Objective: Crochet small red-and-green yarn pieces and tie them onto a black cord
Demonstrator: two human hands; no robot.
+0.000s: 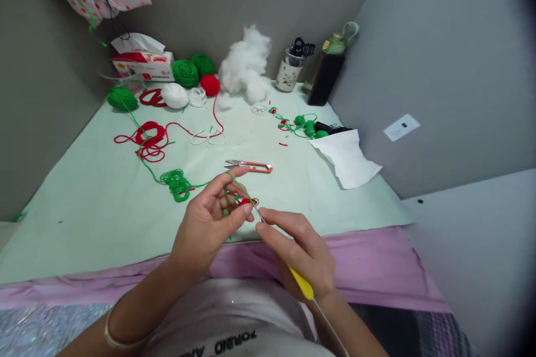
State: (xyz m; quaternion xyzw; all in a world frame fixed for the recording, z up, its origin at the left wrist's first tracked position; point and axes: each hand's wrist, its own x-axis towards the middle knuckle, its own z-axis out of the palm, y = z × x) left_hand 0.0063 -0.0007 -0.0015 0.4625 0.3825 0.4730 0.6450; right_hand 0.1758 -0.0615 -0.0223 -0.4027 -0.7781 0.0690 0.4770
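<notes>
Between the thumb and fingers of my left hand (209, 212) is a small red, white and green crochet piece (247, 201). Green yarn (238, 183) runs over the raised index finger and down through the other fingers. My right hand (301, 245) grips a crochet hook (302, 283) with a yellow handle, its thin metal shaft reaching the crochet piece. The hook's tip is too small to make out. Just beyond the left fingertips lie orange-handled thread snips (255, 167). A loose green yarn coil (176, 185) rests left of the hands, its strand leading to them.
Red yarn (149, 134), a white yarn ball (175, 95) and green yarn balls (185, 73) lie at the back left, near a tissue box (144, 66). White stuffing (247, 64), a cup (288, 71) and a bottle (326, 72) stand along the wall. White paper (347, 157) lies right.
</notes>
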